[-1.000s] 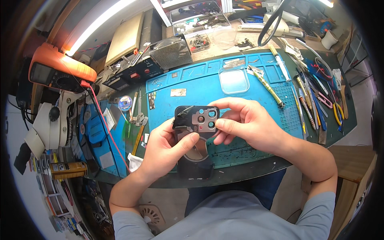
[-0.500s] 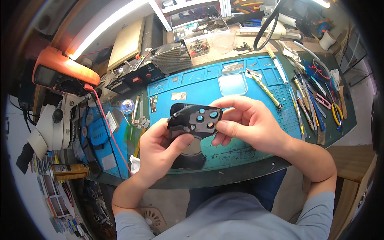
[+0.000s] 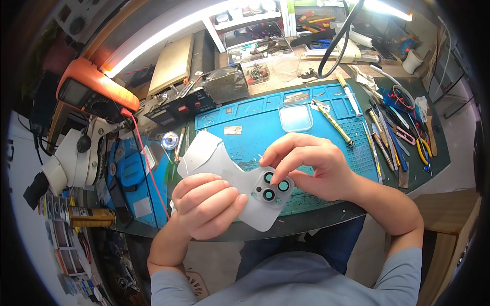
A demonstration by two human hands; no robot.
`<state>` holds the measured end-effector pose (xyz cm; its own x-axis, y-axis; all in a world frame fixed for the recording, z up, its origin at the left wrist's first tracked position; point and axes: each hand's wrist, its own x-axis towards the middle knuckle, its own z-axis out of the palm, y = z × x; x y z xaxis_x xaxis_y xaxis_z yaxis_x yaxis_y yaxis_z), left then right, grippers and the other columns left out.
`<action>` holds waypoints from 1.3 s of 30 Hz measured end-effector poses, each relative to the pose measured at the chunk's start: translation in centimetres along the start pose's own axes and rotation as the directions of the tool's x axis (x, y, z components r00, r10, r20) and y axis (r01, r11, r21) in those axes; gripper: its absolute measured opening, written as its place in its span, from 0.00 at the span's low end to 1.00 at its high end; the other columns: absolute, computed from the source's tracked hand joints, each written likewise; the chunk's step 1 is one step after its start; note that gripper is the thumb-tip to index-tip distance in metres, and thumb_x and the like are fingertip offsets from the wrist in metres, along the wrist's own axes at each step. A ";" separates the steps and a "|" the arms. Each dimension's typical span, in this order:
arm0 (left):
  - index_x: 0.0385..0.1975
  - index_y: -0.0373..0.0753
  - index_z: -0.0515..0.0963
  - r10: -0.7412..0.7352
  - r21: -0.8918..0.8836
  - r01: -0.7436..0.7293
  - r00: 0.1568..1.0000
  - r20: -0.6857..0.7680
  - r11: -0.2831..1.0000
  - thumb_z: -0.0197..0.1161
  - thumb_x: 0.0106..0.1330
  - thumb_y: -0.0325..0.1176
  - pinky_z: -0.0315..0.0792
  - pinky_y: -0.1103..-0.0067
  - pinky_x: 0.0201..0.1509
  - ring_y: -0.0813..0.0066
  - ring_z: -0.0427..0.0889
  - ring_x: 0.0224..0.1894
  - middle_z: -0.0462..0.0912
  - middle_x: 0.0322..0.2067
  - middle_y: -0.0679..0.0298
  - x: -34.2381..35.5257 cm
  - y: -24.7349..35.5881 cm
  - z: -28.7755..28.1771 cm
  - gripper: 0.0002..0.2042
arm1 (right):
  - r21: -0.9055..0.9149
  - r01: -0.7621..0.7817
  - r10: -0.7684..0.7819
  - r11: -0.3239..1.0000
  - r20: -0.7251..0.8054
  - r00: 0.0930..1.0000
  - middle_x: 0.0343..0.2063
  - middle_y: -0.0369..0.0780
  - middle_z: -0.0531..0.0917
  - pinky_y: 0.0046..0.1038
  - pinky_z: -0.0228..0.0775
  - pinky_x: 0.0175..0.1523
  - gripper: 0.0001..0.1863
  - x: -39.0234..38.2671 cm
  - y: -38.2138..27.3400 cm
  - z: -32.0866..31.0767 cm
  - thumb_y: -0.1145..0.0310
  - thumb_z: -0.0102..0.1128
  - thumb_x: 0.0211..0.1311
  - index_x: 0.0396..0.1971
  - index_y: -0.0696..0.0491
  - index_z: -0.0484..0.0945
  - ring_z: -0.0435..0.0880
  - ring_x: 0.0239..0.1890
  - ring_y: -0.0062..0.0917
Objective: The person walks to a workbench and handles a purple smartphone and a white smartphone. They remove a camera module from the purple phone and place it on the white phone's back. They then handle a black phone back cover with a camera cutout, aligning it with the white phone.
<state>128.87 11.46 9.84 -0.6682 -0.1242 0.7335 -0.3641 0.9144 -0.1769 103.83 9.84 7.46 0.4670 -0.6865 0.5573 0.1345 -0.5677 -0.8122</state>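
Observation:
A phone back cover (image 3: 247,186), pale and silvery white on this side, is tilted above the blue mat, with ringed camera holes at its right corner. My left hand (image 3: 206,206) is closed around its left side, knuckles up. Out past those fingers a thin whitish sheet (image 3: 201,153) sticks out to the upper left; whether it is a loose film or part of the cover, I cannot tell. At the camera corner my right hand (image 3: 311,166) has bent fingers, one fingertip on a lens ring and the thumb beside the corner. Its grip is partly hidden.
Under my hands lies a blue work mat (image 3: 260,122) bearing a clear lidded box (image 3: 296,117) and a syringe (image 3: 349,94). Pliers (image 3: 423,150) and several hand tools lie at right. An orange multimeter (image 3: 97,92) with a red lead (image 3: 143,148) stands at left, near a solder spool (image 3: 169,140).
The cover has been turned over from its dark inner side to its pale outer side. My left hand now shows its back, and my right fingers have shifted onto the camera rings.

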 end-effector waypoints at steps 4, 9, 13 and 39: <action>0.32 0.42 0.81 0.028 0.000 -0.028 1.000 -0.014 1.000 0.66 0.50 0.26 0.77 0.80 0.37 0.76 0.77 0.37 0.78 0.33 0.70 -0.2 -0.2 0.5 0.09 | 0.001 -0.016 0.016 1.000 -0.011 1.000 0.40 0.40 0.82 0.27 0.77 0.46 0.13 -0.1 0.3 0.0 0.87 0.57 0.50 0.31 0.54 0.82 0.82 0.44 0.29; 0.32 0.41 0.81 0.048 0.015 -0.048 0.998 -0.028 0.999 0.67 0.49 0.25 0.77 0.80 0.37 0.76 0.77 0.36 0.79 0.33 0.70 -0.3 0.0 0.5 0.10 | 0.003 -0.020 0.020 1.000 -0.008 1.000 0.40 0.40 0.82 0.27 0.76 0.46 0.12 -0.1 0.2 -0.1 0.87 0.58 0.50 0.31 0.54 0.82 0.82 0.44 0.29; 0.32 0.41 0.81 0.054 0.012 -0.054 0.997 -0.054 0.998 0.67 0.49 0.25 0.77 0.79 0.36 0.75 0.76 0.36 0.79 0.34 0.69 -0.5 0.0 0.6 0.10 | 0.017 -0.017 0.018 1.000 -0.008 1.000 0.40 0.40 0.82 0.27 0.76 0.47 0.12 -0.1 0.2 0.0 0.86 0.58 0.51 0.31 0.54 0.83 0.82 0.44 0.29; 0.48 0.31 0.73 -0.748 -0.684 0.676 0.297 0.594 -0.274 0.63 0.67 0.33 0.72 0.84 0.48 0.83 0.78 0.44 0.81 0.42 0.63 -1.2 0.4 2.7 0.15 | 0.406 -0.573 0.609 0.711 0.052 0.792 0.37 0.38 0.84 0.21 0.75 0.42 0.15 -0.2 0.5 -0.2 0.68 0.57 0.68 0.50 0.61 0.76 0.82 0.35 0.16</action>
<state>127.74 10.92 7.14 -0.3118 -0.9493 -0.0394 0.0916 -0.0713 0.9932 103.65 9.67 6.99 0.4970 -0.8656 -0.0620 0.1831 0.1745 -0.9675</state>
